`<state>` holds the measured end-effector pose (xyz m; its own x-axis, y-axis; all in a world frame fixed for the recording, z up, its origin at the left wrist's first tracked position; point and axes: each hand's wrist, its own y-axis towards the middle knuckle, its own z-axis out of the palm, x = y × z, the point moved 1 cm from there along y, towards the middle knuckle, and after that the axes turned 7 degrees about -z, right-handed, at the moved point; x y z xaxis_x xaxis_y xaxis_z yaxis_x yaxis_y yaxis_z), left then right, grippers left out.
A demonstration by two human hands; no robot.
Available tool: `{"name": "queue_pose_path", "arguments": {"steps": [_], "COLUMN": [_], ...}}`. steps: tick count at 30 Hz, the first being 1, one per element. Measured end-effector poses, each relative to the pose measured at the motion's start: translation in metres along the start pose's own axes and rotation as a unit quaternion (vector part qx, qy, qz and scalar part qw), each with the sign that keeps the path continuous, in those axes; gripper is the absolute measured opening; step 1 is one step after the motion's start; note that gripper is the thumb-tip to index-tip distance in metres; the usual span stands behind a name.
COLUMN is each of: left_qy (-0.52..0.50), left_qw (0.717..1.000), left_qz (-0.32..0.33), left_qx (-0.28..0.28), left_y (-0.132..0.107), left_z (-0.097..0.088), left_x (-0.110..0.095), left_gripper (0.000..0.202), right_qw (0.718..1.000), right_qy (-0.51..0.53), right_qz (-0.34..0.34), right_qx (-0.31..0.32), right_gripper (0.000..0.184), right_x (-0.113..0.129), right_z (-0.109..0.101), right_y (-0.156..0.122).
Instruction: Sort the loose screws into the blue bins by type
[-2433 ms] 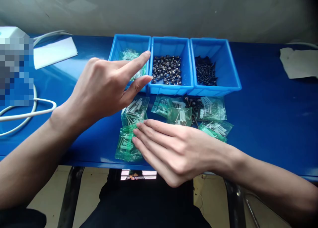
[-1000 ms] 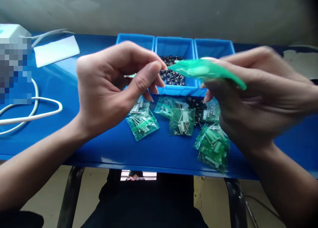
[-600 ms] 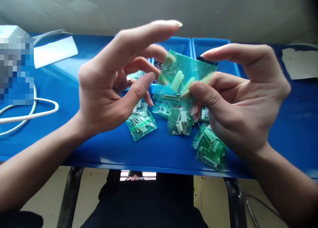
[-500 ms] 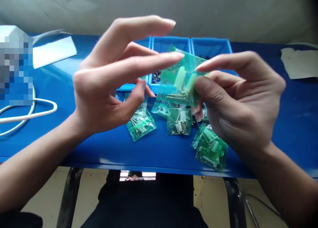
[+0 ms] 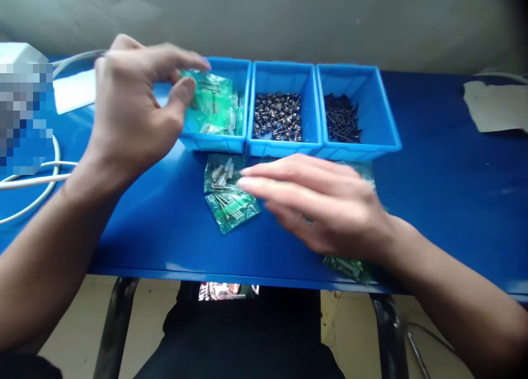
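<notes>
My left hand (image 5: pixel 132 104) pinches a small green plastic bag of screws and wall plugs (image 5: pixel 212 95) between thumb and fingers. That bag is over the left blue bin (image 5: pixel 218 143), where more such bags lie. My right hand (image 5: pixel 325 203) is above the table, palm down with fingers stretched out to the left, and nothing shows in it. Beside its fingertips lie two more bags, an upper one (image 5: pixel 223 174) and a lower one (image 5: pixel 233 209). Another green bag (image 5: pixel 346 266) is partly hidden under the right hand.
The middle bin (image 5: pixel 284 148) contains short shiny screws (image 5: pixel 278 115); the right bin (image 5: pixel 367 148) contains dark screws (image 5: pixel 342 120). White cables (image 5: pixel 53 172) lie on the left. Paper pieces lie at the left (image 5: pixel 74 93) and right (image 5: pixel 497 106) of the blue table (image 5: pixel 165 241).
The green bag has passed from my right hand to my left, which has moved left over the left bin. My right hand has let go and lowered leftward towards the bags on the table.
</notes>
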<state>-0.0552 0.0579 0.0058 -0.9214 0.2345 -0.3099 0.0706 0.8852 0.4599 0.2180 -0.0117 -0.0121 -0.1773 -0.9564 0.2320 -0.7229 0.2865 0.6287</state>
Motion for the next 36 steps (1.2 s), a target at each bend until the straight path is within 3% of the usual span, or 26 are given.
{"name": "queue_pose_path", "arguments": {"steps": [1,4,6,8,11,13,19,26,31,36], "left_qy": [-0.004,-0.011,-0.007,-0.008,-0.040,-0.041,0.055,0.028,0.086,0.064], "left_qw": [1.000,1.000,0.999,0.994,0.969,0.960,0.962,0.944,0.948,0.952], "left_qz": [0.009,0.014,0.030,0.102,0.237,0.274,0.265,0.329,0.307,0.298], "left_qx": [-0.023,-0.007,-0.015,-0.046,-0.054,-0.042,-0.046,-0.020,-0.007,0.031], "left_y": [0.002,0.005,0.006,0.005,0.000,-0.004,-0.010,-0.015,-0.019,-0.019], "left_z": [0.003,0.008,0.006,0.002,-0.001,-0.001,-0.001,-0.004,-0.002,0.001], "left_x": [0.006,0.019,0.021,0.019,0.009,0.003,-0.001,-0.009,-0.010,-0.007], "left_gripper": [0.036,0.032,0.037,0.042,0.043,0.040,0.032,0.040,0.037,0.042], "right_qw": [0.998,0.981,0.974,0.971,0.973,0.976,0.981,0.988,0.992,0.975], "right_qy": [-0.019,-0.021,-0.023,-0.044,-0.084,-0.101,-0.104,-0.085,-0.046,0.012], "right_qz": [-0.033,-0.067,-0.072,-0.085,-0.106,-0.118,-0.135,-0.125,-0.055,0.098], "right_qx": [0.056,0.180,0.215,0.219,0.188,0.153,0.090,0.006,-0.100,-0.199], "right_gripper": [0.038,0.045,0.049,0.045,0.035,0.028,0.025,0.018,0.020,0.026], "right_x": [0.002,0.007,0.009,0.010,0.012,0.013,0.018,0.018,0.013,0.008], "right_z": [0.004,0.016,0.021,0.023,0.020,0.017,0.014,0.012,0.001,-0.010], "right_y": [0.000,-0.001,-0.002,-0.003,-0.003,-0.002,0.000,0.003,0.003,0.002]}}
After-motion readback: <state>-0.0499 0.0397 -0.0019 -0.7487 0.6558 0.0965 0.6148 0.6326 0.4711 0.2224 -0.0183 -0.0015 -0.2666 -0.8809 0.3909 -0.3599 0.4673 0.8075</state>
